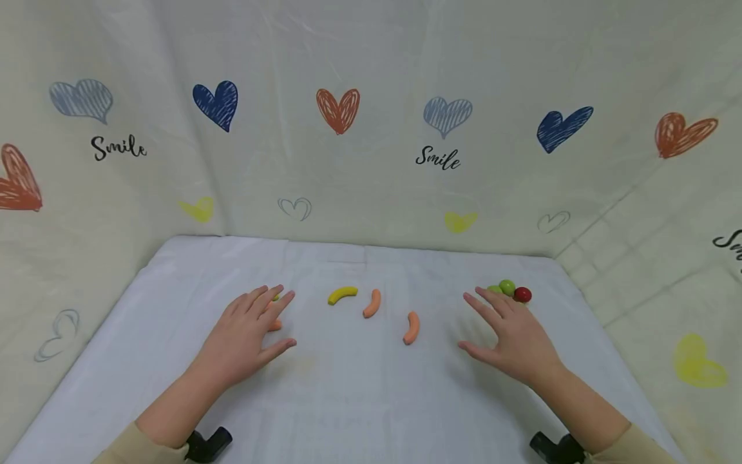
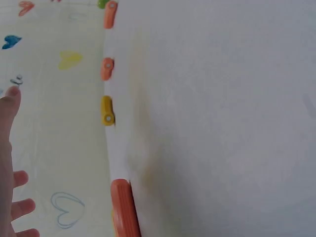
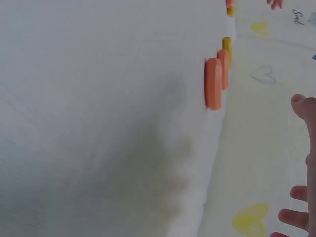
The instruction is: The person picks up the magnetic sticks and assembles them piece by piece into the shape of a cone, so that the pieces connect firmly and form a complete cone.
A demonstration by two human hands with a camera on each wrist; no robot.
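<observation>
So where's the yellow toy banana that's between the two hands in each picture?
Head: the yellow toy banana is just left of centre, below the middle.
Left wrist: in the left half, about halfway down.
Right wrist: upper right, partly hidden.
Shared landmark: the curved orange piece next to it, right of it in head, above it in left wrist, below it in right wrist.

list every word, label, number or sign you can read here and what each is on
"Smile": heart-print backdrop, below the left light-blue heart
"Smile": same backdrop, below the right light-blue heart
"Sm": backdrop's right side, cut off by head view's edge
Left wrist: small script on backdrop, too blurred
Right wrist: sideways script on backdrop, too small
No readable numbers or brands
</observation>
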